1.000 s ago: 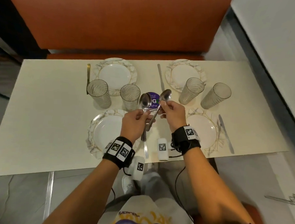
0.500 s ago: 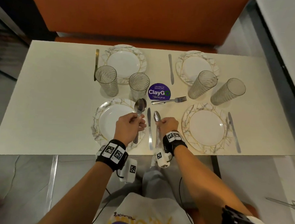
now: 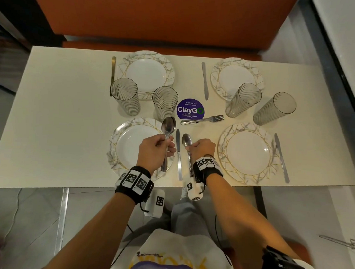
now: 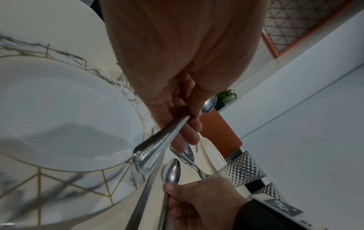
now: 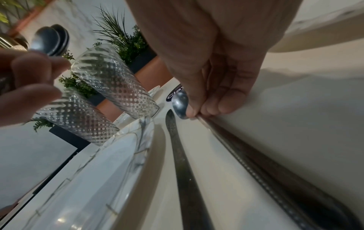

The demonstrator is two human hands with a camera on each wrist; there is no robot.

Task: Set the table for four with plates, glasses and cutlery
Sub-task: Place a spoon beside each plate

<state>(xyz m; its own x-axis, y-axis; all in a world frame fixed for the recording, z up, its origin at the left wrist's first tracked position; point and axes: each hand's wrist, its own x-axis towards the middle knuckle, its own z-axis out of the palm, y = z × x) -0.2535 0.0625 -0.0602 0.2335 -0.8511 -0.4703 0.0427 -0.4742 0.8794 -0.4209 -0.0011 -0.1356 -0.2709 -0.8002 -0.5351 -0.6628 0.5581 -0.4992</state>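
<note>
My left hand [image 3: 168,146] grips two stacked spoons [image 3: 168,125] by their handles, over the right rim of the near left plate [image 3: 131,146]. The left wrist view shows the fingers curled round the handle [image 4: 157,146]. My right hand [image 3: 189,148] pinches the neck of a single spoon [image 3: 187,141]. That spoon lies low along the table, just right of a knife [image 3: 178,154]. In the right wrist view its fingertips [image 5: 208,109] sit behind the spoon bowl [image 5: 180,104], parallel to the knife [image 5: 183,155].
Three more plates [image 3: 248,152] are laid, each with a knife beside it. Several patterned glasses [image 3: 164,102] stand mid-table. A fork [image 3: 201,120] lies by a purple round sticker [image 3: 190,110]. An orange bench runs behind the table.
Both hands came down from above the sticker toward the near edge. The right hand lowered its spoon beside the knife; the left still holds its spoons over the plate rim.
</note>
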